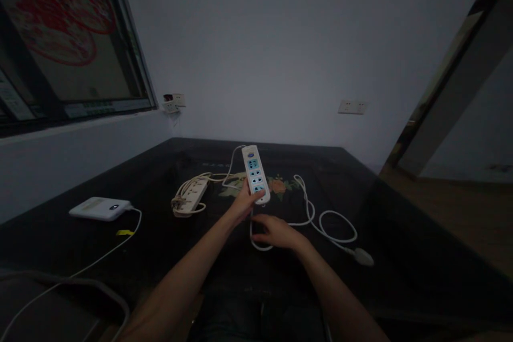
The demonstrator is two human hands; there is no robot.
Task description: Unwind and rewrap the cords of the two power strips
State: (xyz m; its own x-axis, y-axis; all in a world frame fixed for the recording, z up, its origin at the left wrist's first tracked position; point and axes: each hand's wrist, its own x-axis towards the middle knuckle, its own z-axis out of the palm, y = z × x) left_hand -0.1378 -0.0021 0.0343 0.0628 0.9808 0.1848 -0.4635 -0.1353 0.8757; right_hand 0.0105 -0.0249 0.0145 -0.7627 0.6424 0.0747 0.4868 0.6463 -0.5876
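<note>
My left hand [242, 204] grips the lower end of a white power strip [254, 171] with blue sockets, holding it tilted up above the dark table [401, 235]. My right hand [276, 231] is just below it, fingers curled on the strip's white cord [320, 224]. That cord loops to the right across the table and ends in a plug [363, 257]. A second, beige power strip [191, 196] with its cord bundled lies flat on the table to the left of my left hand.
A white power bank [100, 208] with a cable lies at the table's left. A window [60, 37] fills the left wall. Wall sockets [351, 107] sit on the back wall. A doorway [460, 117] opens on the right.
</note>
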